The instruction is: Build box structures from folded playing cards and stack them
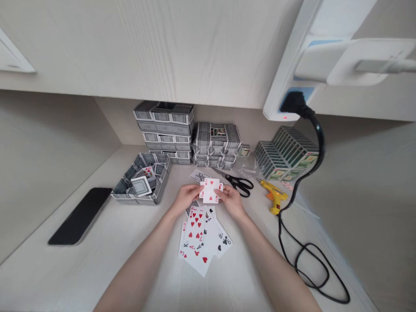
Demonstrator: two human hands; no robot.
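Two playing cards [211,195] are held crosswise in front of me, a two of hearts lying over a red card turned sideways. My left hand [187,197] is closed on the left end of the crossed cards, and my right hand [232,199] pinches them from the right with its thumb on the face. Below my hands, a loose pile of face-up cards [196,234] lies on the table, a seven of hearts near its top. Just beyond the hands, a joker card [199,175] rests beside black-handled scissors [240,184].
An open box made of cards [156,197] holds loose cards at left, near a black phone [81,216]. Stacked card boxes [169,128] stand at the back. A yellow glue gun [276,197], its black cord [320,260], and stacked card packs [287,151] occupy the right.
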